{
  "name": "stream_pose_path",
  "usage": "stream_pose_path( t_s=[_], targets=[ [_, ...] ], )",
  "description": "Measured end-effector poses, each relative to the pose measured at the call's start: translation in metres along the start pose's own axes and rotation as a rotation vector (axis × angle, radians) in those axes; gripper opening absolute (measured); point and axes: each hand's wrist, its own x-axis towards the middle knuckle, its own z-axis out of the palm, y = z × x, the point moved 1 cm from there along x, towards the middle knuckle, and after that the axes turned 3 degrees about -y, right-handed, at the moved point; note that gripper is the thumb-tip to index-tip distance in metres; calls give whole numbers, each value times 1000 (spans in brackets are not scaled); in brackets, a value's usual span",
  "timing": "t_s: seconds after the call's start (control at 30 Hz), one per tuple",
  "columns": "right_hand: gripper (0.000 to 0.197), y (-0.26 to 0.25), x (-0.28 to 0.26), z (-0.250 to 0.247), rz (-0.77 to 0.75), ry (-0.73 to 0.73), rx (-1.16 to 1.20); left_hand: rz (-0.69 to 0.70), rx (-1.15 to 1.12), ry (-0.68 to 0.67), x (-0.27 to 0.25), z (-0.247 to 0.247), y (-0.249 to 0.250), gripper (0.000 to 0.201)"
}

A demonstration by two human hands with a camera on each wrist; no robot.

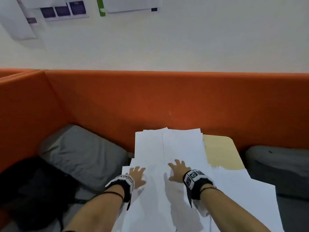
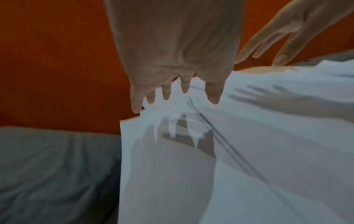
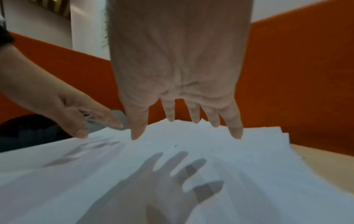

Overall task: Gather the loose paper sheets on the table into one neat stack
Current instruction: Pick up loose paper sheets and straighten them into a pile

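Observation:
Several white paper sheets (image 1: pixel 177 148) lie overlapping and askew on a small pale table (image 1: pixel 222 153), some jutting over its edges. My left hand (image 1: pixel 137 175) is over the left side of the pile, palm down, fingers spread. My right hand (image 1: pixel 177 170) is over the middle, also spread. In the left wrist view the left hand (image 2: pixel 172 63) hovers just above the paper (image 2: pixel 249 151), its shadow below. The right wrist view shows the right hand (image 3: pixel 182 91) the same way above the sheets (image 3: pixel 191 151). Neither hand holds anything.
An orange sofa back (image 1: pixel 150 101) rises right behind the table. A grey cushion (image 1: pixel 80 153) and a black bag (image 1: pixel 33 190) lie to the left. Another grey cushion (image 1: pixel 275 164) lies to the right. Bare tabletop (image 3: pixel 325 163) shows at the far right.

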Motion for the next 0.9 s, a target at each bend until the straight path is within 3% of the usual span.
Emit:
stream_pose_path(
  t_s=[0.1,0.23,0.33,0.53,0.67,0.77,0.9],
  targets=[
    [85,-24,12,28,11,-104,-26,0,-34,-72,0,43,-11,67],
    [109,-46,25,71,92,-214,-22,32,-116,79,5,71,-16,64],
    [114,-49,28,86,125,-202,13,41,-187,130,12,73,-22,74],
    [115,-47,28,85,124,-189,55,-149,-354,162,25,54,-32,99],
    [115,-46,29,86,121,-180,73,-207,-571,289,35,42,-45,79],
    [116,-46,29,87,120,-173,78,-190,-583,424,34,36,-53,60],
    [115,-46,29,89,118,-159,80,-134,-582,548,23,34,-52,56]
  ],
)
